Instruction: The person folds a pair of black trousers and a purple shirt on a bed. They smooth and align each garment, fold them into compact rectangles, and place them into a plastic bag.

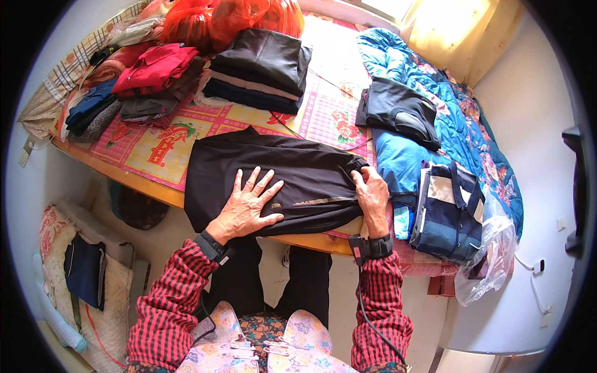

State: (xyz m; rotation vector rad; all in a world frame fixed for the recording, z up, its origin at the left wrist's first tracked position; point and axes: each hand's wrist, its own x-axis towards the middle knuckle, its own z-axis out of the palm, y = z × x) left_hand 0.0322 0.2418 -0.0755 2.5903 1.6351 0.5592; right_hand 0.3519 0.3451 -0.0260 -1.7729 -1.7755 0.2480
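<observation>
A black garment (280, 154) with a gathered cuff and a pale printed strip lies folded in front of me, its near edge hanging over the bed's wooden rim. My left hand (247, 205) rests flat on it, palm down, fingers spread. At the right end, my right hand (371, 189) pinches the gathered cuff (355, 163) between thumb and fingers. Just right of that hand sits a folded navy, white and blue shirt (450, 212), beside a blue pillow (396, 154). Both wrists wear black straps with cables.
Across the bed (168, 179) stand a stack of folded dark clothes (261, 65), a red folded shirt (156, 70) on a pile and red plastic bags (256, 18). Folded black clothing (401, 112) lies near a blue quilt (438, 93). A padded chair (116, 275) holds navy cloth (85, 270).
</observation>
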